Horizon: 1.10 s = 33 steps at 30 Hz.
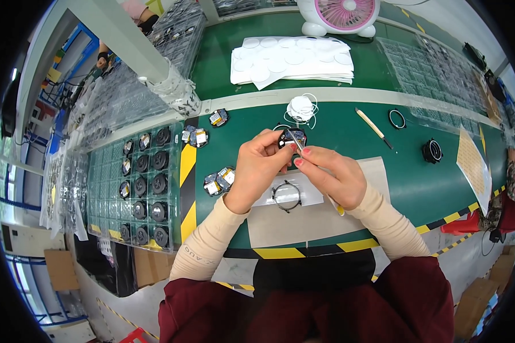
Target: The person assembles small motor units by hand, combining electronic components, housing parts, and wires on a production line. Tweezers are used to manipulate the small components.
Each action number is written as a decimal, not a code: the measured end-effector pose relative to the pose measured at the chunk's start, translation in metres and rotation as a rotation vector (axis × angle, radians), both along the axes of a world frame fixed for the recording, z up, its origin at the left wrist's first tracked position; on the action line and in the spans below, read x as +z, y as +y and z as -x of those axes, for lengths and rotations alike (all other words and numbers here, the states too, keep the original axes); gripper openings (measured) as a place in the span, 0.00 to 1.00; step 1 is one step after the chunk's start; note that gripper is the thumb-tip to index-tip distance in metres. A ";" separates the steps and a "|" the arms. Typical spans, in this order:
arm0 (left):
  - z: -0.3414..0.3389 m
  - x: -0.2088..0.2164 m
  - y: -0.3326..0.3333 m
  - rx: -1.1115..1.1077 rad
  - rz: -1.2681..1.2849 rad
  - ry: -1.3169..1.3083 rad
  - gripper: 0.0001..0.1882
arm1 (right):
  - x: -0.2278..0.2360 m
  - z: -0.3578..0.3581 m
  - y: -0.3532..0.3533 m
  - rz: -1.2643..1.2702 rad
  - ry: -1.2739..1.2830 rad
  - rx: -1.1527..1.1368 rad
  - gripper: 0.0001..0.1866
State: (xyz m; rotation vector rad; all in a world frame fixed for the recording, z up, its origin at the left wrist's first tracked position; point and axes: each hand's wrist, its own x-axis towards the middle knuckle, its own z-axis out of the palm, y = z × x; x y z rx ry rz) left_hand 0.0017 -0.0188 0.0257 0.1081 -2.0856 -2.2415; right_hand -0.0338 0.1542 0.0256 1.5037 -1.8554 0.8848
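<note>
My left hand (256, 167) is closed around a small round black electronic module (293, 135) with a circuit board on its face. In my right hand (339, 178) is a pair of slim metal tweezers (298, 143), whose tip lies over the module; a yellow part shows below my palm. Both hands meet over the table, fingertips nearly touching. Below them a thin black ring (286, 196) rests on a clear strip on the beige mat (309, 228). Just beyond the module sits a white round piece with a coiled cable (301, 108).
To the left, several round modules (220, 180) lie beside a clear compartment tray (106, 200) of black round parts. A wooden-handled tool (373, 127), black rings (396, 119) and a perforated sheet (474, 166) lie right. White sheets (294, 63) and a fan (349, 14) stand behind a metal rail.
</note>
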 end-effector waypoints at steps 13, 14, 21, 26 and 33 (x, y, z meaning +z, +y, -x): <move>0.000 0.004 -0.001 0.009 -0.006 -0.011 0.08 | -0.003 0.001 0.002 0.045 -0.090 -0.029 0.16; 0.000 0.004 -0.002 0.010 -0.001 -0.019 0.08 | -0.003 0.001 0.002 0.071 -0.138 -0.025 0.16; 0.001 0.002 -0.003 0.021 -0.038 -0.033 0.09 | -0.003 0.001 -0.004 0.281 -0.551 -0.044 0.12; 0.001 0.002 0.000 0.003 -0.080 0.003 0.09 | 0.008 0.006 -0.003 0.731 -1.581 0.125 0.12; 0.001 0.004 0.002 -0.034 -0.090 -0.034 0.09 | 0.007 0.011 0.004 0.816 -1.729 0.224 0.14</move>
